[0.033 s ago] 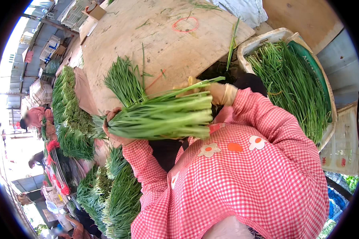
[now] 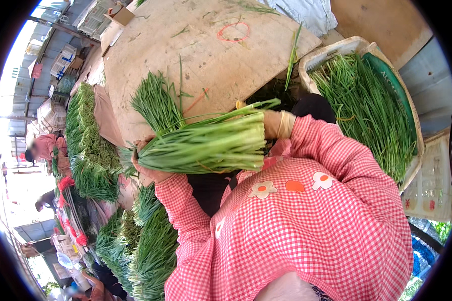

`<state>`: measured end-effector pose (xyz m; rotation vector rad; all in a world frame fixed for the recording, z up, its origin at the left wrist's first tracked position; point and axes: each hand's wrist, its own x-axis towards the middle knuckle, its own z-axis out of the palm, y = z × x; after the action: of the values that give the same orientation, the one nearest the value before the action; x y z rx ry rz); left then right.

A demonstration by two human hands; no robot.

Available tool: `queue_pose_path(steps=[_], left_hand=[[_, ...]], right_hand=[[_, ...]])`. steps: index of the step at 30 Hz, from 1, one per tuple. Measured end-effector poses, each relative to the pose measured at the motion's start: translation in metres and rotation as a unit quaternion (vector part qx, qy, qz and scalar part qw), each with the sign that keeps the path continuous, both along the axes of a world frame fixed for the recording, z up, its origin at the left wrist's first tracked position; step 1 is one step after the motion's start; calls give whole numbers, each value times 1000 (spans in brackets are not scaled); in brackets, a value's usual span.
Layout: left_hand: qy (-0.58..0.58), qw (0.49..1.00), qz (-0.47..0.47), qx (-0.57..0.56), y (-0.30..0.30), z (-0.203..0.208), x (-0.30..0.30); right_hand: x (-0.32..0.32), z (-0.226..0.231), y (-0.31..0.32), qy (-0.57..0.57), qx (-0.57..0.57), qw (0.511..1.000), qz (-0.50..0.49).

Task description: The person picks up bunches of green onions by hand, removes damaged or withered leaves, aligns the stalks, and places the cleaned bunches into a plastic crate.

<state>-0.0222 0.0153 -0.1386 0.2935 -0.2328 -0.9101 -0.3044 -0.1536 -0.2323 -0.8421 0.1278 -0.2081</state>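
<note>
A thick bunch of garlic chives (image 2: 206, 148) lies across in front of me, its leafy end to the left and its pale cut ends to the right. My left hand (image 2: 148, 165) is closed round the leafy end. My right hand (image 2: 273, 124), in a pale yellowish glove, is up against the far side of the stem ends; most of its fingers are hidden behind the stalks. One loose stalk (image 2: 266, 104) sticks out past the right end along the bunch's top. Just beyond, a smaller pile of chives (image 2: 158, 103) rests on the board.
A wide wooden board (image 2: 211, 65) bears a red rubber band (image 2: 233, 32) and scattered leaves. To the right stands a white tub (image 2: 309, 67) full of chives. Heaped chives (image 2: 153, 251) lie at my left. Farther left is another person (image 2: 47, 150) in a pink top.
My right hand has dropped from above the stem ends to behind them, and its motion blur has gone. The bunch has shifted slightly; my left hand keeps its hold.
</note>
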Motion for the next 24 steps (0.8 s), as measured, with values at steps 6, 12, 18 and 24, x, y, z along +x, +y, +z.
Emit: queue_pose_path(steps=[6, 12, 18, 24], left_hand=[[24, 990, 61, 128, 20, -41, 31], [92, 950, 205, 216, 7, -31, 15], [89, 935, 245, 243, 10, -37, 18], [94, 941, 224, 236, -11, -36, -1]], right_hand=[[-23, 69, 49, -26, 224, 965, 133], [-44, 76, 49, 103, 86, 990, 34], [-89, 104, 17, 20, 127, 966, -223], [-35, 114, 50, 198, -298, 923, -144]])
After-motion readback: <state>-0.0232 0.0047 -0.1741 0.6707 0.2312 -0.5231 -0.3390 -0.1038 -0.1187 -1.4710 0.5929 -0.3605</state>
